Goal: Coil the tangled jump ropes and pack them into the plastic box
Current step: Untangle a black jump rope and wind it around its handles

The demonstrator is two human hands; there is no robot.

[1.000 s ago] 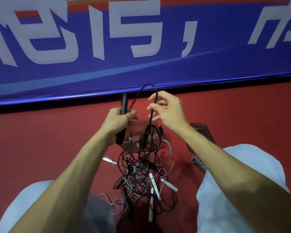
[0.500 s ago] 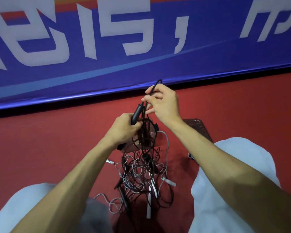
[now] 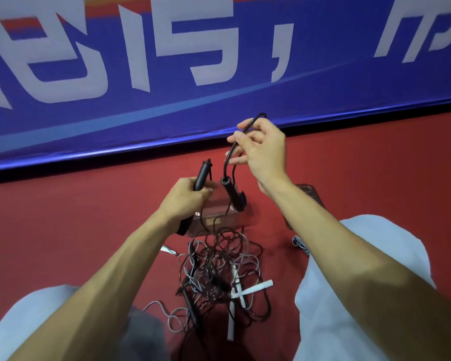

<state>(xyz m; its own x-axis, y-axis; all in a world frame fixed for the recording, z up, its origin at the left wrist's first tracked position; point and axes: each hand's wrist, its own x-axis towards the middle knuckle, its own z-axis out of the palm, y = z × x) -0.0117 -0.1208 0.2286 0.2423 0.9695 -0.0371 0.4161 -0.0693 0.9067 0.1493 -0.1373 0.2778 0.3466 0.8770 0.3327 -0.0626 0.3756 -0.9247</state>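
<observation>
Two hands were above the red floor [image 3: 63,230]. The left hand [image 3: 184,201] had its fingers curled round one black handle [image 3: 203,174]; the right hand [image 3: 267,152] pinched the black cord [image 3: 227,158], whose other handle [image 3: 232,196] hung. Tangled jump ropes [image 3: 219,277] lay just beside the clear plastic box [image 3: 219,217].

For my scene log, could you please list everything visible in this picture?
Banner: one, blue with white characters, along the back.
Floor: one, red.
Plastic box: one, clear, on the floor beyond the tangle.
Flat piece: one, dark, right of the box; perhaps its lid.
Tangled jump ropes: one pile, black and grey cords, white handles, between the knees.
Black jump rope: one, lifted; its free handle dangles over the box.
Grey cord bundle: one, by the right knee.
Knees: two, pale clothing.
Left hand: grips a black handle.
Right hand: pinches the black cord.
</observation>
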